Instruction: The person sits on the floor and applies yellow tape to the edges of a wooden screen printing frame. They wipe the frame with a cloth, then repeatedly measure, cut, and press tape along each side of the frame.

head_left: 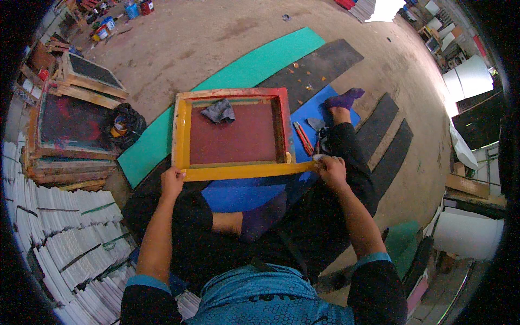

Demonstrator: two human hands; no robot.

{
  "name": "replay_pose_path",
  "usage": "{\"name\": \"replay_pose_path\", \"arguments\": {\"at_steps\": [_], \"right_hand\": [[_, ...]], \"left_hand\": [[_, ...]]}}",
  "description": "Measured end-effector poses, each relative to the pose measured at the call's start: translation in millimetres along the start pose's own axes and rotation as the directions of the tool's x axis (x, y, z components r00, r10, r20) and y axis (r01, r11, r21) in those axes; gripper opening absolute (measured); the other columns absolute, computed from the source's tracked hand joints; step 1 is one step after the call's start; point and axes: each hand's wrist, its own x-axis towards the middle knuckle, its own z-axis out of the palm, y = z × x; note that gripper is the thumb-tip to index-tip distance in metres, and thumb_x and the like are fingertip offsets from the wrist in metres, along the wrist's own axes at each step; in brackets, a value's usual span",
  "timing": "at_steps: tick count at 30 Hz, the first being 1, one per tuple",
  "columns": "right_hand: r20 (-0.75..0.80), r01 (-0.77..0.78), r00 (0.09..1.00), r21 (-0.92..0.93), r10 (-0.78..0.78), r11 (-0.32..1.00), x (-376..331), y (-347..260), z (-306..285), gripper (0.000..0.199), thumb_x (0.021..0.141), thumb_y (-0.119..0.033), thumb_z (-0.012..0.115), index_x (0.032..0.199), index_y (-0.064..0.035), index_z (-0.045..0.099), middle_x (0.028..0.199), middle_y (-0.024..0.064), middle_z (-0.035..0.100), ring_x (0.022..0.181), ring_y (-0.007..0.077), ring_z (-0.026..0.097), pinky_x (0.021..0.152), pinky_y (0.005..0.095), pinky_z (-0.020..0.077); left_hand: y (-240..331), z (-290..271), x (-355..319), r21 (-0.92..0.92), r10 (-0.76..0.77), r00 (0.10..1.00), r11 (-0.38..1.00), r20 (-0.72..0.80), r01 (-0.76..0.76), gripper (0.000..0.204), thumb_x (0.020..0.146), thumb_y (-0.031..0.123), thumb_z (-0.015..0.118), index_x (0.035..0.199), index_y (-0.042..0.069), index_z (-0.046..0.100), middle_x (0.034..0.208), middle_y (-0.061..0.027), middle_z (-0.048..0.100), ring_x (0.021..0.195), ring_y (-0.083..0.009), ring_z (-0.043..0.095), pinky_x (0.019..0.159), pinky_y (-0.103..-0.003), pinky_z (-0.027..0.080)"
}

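Observation:
A wooden screen-printing frame (288,122) with a dark red mesh (233,142) lies in front of me. Yellow tape lines its left inner side, and a crumpled grey cloth (219,111) rests on the mesh near the far side. Along the near side stretches a strip of yellow tape (246,172), held taut between my hands. My left hand (172,184) pinches its left end by the frame's near left corner. Past the near right corner, my right hand (331,171) is closed on the other end; a small whitish piece shows at its fingertips, too little to name.
Red-handled tools (303,138) lie right of the frame, near my socked foot (344,101). Green (260,59), black and blue mats spread underneath. To the left are stacked screen frames (76,122), a black plastic bag (128,128) and bundled white paper stacks (76,227).

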Motion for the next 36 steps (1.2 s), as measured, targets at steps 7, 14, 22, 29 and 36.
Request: {"name": "replay_pose_path", "arguments": {"at_steps": [7, 14, 22, 29, 36], "right_hand": [[0.048, 0.008, 0.999, -0.073, -0.004, 0.997, 6.6, 6.0, 4.1, 0.025, 0.086, -0.038, 0.069, 0.092, -0.0155, 0.078, 0.091, 0.0056, 0.074, 0.095, 0.0274, 0.065, 0.096, 0.0436, 0.04], [-0.115, 0.107, 0.985, -0.202, -0.132, 0.974, 1.2, 42.3, 34.5, 0.027, 0.084, -0.038, 0.069, 0.09, -0.0134, 0.076, 0.088, 0.0058, 0.072, 0.095, 0.0276, 0.065, 0.096, 0.0458, 0.0407], [-0.188, 0.286, 0.903, -0.405, -0.385, 0.869, 15.0, -8.5, 27.5, 0.034, 0.081, -0.03, 0.07, 0.11, -0.0124, 0.068, 0.116, 0.0088, 0.064, 0.112, 0.0319, 0.057, 0.101, 0.0517, 0.0411], [-0.006, 0.532, 0.727, -0.628, -0.687, 0.568, -8.2, 12.2, 88.5, 0.05, 0.085, -0.023, 0.059, 0.133, -0.0073, 0.06, 0.128, 0.0112, 0.061, 0.124, 0.035, 0.052, 0.112, 0.0588, 0.0347], [0.039, 0.504, 0.743, -0.689, -0.668, 0.52, -19.3, -9.5, 74.9, 0.055, 0.083, -0.024, 0.058, 0.133, -0.0015, 0.058, 0.126, 0.0158, 0.06, 0.123, 0.0349, 0.051, 0.11, 0.0578, 0.0366]], "left_hand": [[18.2, -7.0, 0.6, 0.044, -0.016, 0.999, 0.999, 0.032, 0.015, 0.019, 0.079, 0.009, 0.08, 0.088, -0.003, 0.068, 0.08, -0.0201, 0.07, 0.075, -0.0341, 0.071, 0.069, -0.041, 0.055], [30.5, 1.9, 4.1, 0.04, -0.028, 0.999, 0.999, 0.029, 0.026, 0.021, 0.08, 0.011, 0.08, 0.09, -0.003, 0.069, 0.084, -0.0208, 0.071, 0.08, -0.0352, 0.071, 0.072, -0.042, 0.055], [5.6, -6.0, 0.7, 0.072, -0.042, 0.999, 0.997, 0.012, 0.041, 0.02, 0.08, 0.012, 0.08, 0.089, -0.003, 0.069, 0.085, -0.0207, 0.071, 0.082, -0.0365, 0.071, 0.073, -0.044, 0.055], [11.5, -5.9, 0.4, 0.067, -0.031, 1.0, 0.997, -0.004, 0.031, 0.019, 0.081, 0.012, 0.079, 0.088, -0.003, 0.069, 0.084, -0.0208, 0.072, 0.081, -0.0366, 0.071, 0.072, -0.044, 0.055], [26.3, -12.3, -0.4, 0.095, -0.046, 0.998, 0.995, 0.031, 0.043, 0.022, 0.081, 0.013, 0.08, 0.093, -0.003, 0.071, 0.086, -0.0208, 0.072, 0.082, -0.0356, 0.072, 0.075, -0.043, 0.055]]}}
